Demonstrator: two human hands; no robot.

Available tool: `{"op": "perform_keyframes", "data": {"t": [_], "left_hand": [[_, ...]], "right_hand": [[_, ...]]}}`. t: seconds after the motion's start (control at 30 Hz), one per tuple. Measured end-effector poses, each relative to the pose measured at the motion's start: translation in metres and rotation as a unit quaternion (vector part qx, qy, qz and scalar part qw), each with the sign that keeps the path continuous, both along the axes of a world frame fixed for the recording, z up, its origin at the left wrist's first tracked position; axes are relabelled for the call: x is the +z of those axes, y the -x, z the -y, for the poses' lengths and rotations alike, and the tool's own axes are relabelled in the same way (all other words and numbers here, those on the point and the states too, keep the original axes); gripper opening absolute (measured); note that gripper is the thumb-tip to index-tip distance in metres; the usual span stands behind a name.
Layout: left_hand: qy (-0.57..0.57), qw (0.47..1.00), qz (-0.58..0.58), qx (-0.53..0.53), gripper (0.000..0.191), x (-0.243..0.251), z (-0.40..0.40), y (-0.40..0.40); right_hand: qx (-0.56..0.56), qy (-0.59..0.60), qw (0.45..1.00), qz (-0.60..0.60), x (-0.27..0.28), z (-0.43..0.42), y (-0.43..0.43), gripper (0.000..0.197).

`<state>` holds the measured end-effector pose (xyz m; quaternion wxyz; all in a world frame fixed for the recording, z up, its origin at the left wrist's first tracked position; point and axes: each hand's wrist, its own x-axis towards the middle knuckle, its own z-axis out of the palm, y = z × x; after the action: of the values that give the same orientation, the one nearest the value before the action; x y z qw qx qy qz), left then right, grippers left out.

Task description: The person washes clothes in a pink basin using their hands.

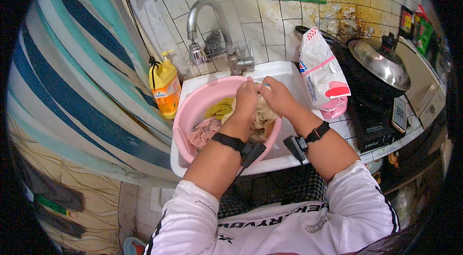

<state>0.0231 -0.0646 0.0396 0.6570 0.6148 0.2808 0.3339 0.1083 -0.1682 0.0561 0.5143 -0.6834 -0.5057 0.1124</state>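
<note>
Over the right side of a pink plastic basin [184, 99], my left hand [247, 97] and my right hand [276, 94] are close together, both gripping a wet-looking beige cloth [264, 112]. The cloth hangs down into the basin below my fingers. A yellow-green cloth [220, 108] and a pink cloth [204, 132] lie in the basin to the left, beside my left forearm. The basin rests in a white sink [289, 70], under a curved chrome faucet [209, 3]. Each wrist wears a black strap with a device.
A yellow pump bottle [164, 90] stands left of the sink. To the right are a white and pink bag [322, 70], a black wok with a metal lid [379, 59] on a black cooktop [372, 135], and a phone [399, 114]. A striped curtain [90, 85] hangs at left.
</note>
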Motion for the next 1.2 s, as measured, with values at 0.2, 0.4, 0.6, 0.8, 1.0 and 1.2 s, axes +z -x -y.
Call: {"op": "perform_keyframes", "data": {"t": [0.2, 0.4, 0.6, 0.8, 1.0, 1.2], "left_hand": [[0.063, 0.997, -0.006, -0.037, 0.051, -0.008, 0.008, -0.003], [0.043, 0.996, -0.052, -0.059, 0.053, 0.01, 0.021, -0.009], [0.154, 0.983, 0.08, -0.065, 0.052, -0.014, 0.002, -0.008], [0.139, 0.986, 0.041, -0.085, 0.041, 0.003, 0.021, -0.009], [0.0, 0.995, -0.079, -0.064, 0.045, 0.017, 0.029, -0.002], [0.153, 0.986, 0.017, -0.062, 0.047, -0.004, 0.013, -0.003]], "right_hand": [[-0.04, -0.052, 0.996, 0.055, -0.009, -0.011, 0.004, 0.033], [-0.14, -0.06, 0.987, 0.056, -0.011, -0.012, -0.014, 0.031], [-0.012, -0.066, 0.996, 0.056, 0.007, 0.001, 0.021, 0.034], [-0.114, -0.04, 0.992, 0.031, 0.003, -0.011, 0.0, 0.034], [-0.135, -0.042, 0.989, 0.051, -0.01, -0.012, -0.015, 0.035], [-0.054, -0.019, 0.997, 0.052, 0.009, 0.003, 0.021, 0.037]]}}
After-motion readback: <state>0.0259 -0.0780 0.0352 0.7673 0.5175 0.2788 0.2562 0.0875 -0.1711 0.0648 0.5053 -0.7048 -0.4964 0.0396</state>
